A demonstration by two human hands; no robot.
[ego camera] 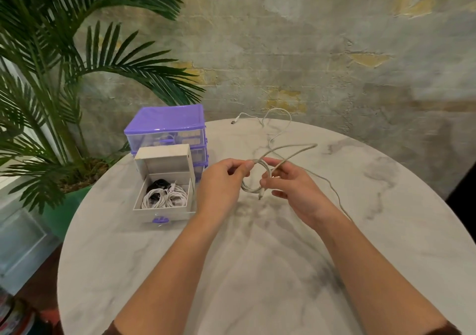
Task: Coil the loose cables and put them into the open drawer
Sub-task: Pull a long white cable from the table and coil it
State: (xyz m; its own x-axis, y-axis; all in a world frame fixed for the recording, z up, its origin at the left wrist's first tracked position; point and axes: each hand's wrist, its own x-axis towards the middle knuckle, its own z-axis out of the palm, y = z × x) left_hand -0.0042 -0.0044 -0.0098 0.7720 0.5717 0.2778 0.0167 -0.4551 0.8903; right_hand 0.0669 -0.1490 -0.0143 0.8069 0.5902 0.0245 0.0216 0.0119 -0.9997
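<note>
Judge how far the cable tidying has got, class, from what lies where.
Done: white and black coiled cables lie in the open white drawer. In hand: the left hand and right hand hold a half-wound pale grey cable. Left: its tail, and a white cable at the round marble table's far edge.

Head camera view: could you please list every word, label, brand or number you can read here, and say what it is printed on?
None can be read.
Purple drawer unit: no label visible.
Open drawer: only a plain purple handle.
Colourful object at the lower left edge: its print is too blurred to read.
White cable: no marking can be made out.
</note>
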